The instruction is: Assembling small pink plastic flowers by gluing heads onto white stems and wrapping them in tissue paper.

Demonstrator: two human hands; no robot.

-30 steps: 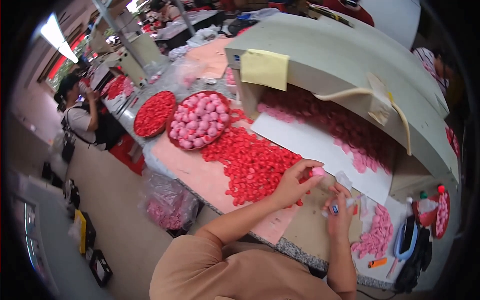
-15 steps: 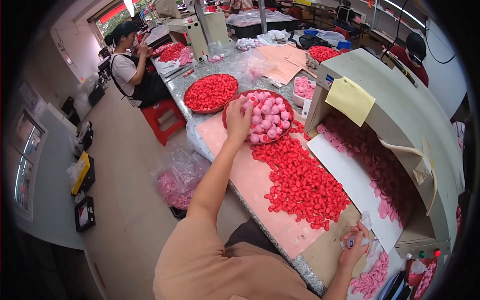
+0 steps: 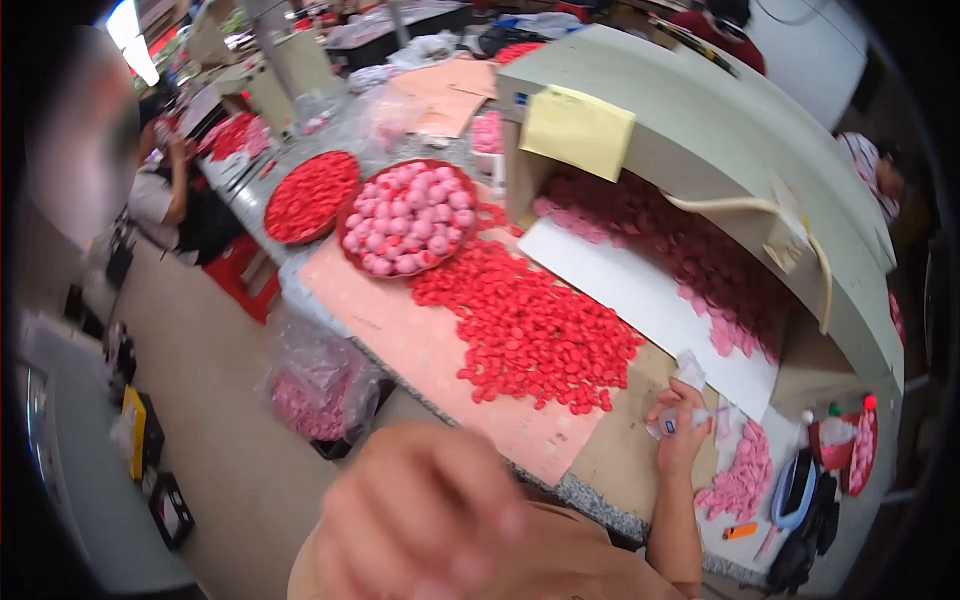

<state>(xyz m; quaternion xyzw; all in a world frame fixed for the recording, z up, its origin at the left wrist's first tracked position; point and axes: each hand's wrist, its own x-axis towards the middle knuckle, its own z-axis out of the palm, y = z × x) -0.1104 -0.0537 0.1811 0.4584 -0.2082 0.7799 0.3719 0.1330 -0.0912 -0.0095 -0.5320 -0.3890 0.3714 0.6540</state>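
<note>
My right hand is wrapped round a small clear plastic bottle near the table's right end. Close in front of me, my left hand is raised off the table, its curled fingers smeared by motion. Whether anything sits in those fingers cannot be made out. On the table a red scalloped basket holds round pink balls, with bits of red among them. Loose red oval pieces spread from beside that basket toward my right hand, partly over a pink sheet.
Left of the balls stands a second basket of red pieces. A grey hood-like machine with pink pieces inside fills the right side. Pink petal-shaped pieces and an orange lighter lie at the near right. Another person sits far left.
My left hand has left the basket of pink balls and come back close to me. The view has swung to the right. My right hand keeps hold of the bottle.
</note>
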